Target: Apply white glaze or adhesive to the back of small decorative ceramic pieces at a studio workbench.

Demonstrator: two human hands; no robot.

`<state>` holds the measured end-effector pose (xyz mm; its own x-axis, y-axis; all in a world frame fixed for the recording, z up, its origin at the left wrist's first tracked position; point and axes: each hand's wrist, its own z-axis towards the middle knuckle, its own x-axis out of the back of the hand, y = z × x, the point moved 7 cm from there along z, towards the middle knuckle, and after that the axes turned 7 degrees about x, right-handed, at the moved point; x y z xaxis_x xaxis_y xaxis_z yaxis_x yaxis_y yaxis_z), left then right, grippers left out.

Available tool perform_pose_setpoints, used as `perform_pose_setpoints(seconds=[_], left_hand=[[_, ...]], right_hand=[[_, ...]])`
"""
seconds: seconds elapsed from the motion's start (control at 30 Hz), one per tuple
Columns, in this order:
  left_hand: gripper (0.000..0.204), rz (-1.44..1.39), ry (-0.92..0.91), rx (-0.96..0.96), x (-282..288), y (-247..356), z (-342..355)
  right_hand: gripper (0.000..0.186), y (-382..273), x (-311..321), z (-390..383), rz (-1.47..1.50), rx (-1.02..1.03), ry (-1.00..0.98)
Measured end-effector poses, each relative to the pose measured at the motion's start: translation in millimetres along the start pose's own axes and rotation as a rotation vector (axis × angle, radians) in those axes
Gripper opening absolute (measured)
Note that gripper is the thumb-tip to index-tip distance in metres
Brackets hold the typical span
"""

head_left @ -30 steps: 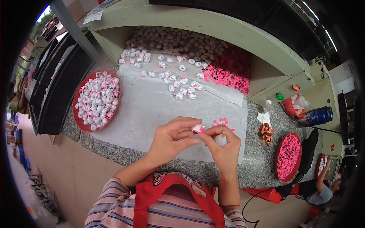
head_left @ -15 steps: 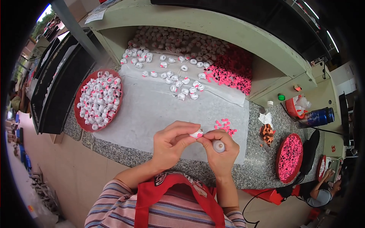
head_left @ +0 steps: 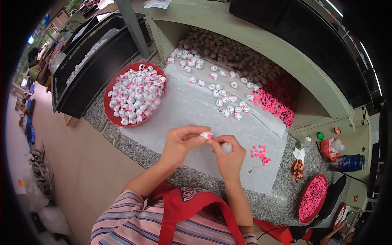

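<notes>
Between its thumb and fingers, my left hand (head_left: 176, 143) pinches a small rounded white piece (head_left: 205, 134) with a pink patch on it. The thumb and forefinger of my right hand (head_left: 231, 159) touch this piece from the right. Tucked in the curl of my right hand is a small translucent white bottle (head_left: 226, 147). Both hands are above a white sheet (head_left: 196, 111) on the worktop. To the right of my right hand lies a loose group of small flat pink pieces (head_left: 260, 153).
A red scalloped bowl (head_left: 109, 112) heaped with white-and-pink pieces stands at left, beside black trays (head_left: 112, 51). Farther back, more white pieces (head_left: 223, 93) and a pink pile (head_left: 275, 104) spread under a pale green shelf (head_left: 261, 30). Another red bowl (head_left: 301, 204) and a blue bottle (head_left: 349, 163) are at right.
The whole view has swung, so the bench appears turned and shifted right. My hands stay together at the white piece, and the bottle in my right hand has changed its tilt.
</notes>
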<state>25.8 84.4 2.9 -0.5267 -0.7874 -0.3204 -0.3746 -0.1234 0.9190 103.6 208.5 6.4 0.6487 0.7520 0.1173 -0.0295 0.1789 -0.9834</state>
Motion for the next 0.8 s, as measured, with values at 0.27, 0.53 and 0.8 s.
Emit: perform_pose_setpoints(seconds=[0.27, 0.53, 0.8], left_hand=[[0.019, 0.958, 0.869, -0.735, 132.3, 93.4, 8.4], [0.034, 1.196, 0.376, -0.674, -9.3, 24.0, 88.0], [0.035, 1.303, 0.282, -0.547, -32.6, -17.8, 103.2]], right_hand=[[0.018, 9.1, 6.5, 4.1, -0.092, -0.014, -0.088], [0.028, 4.6, 41.6, -8.0, -0.055, -0.076, 0.015], [0.030, 2.3, 97.8, -23.2, 0.109, -0.031, 0.135]])
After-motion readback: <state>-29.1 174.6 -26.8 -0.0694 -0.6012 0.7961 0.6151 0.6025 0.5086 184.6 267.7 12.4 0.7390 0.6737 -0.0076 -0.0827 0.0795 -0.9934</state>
